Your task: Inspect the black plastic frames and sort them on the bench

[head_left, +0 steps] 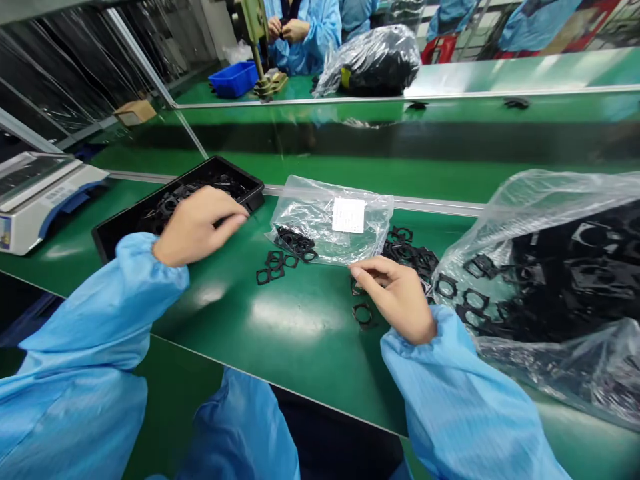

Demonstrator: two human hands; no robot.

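My left hand [200, 225] is over the near side of a black tray [111, 248] full of small black parts. Its thumb and forefinger come together at the tips; anything between them is too small to make out. My right hand [395, 293] hovers by a pile of flat black ring-shaped frames [413, 257], thumb and forefinger pinched near the lower edge of a clear plastic bag [320, 200]. What they hold, if anything, is hidden. The bag lies flat and carries a white label [349, 215]. Several loose black frames [275, 261] lie at its lower left corner.
A large open plastic bag [505, 200] of black frames fills the right side. A white scale [45, 193] stands far left. Beyond the metal rail [435, 205] are a blue bin [233, 80], a press [255, 40], a bagged black bundle [375, 63] and a co-worker's hands [290, 30].
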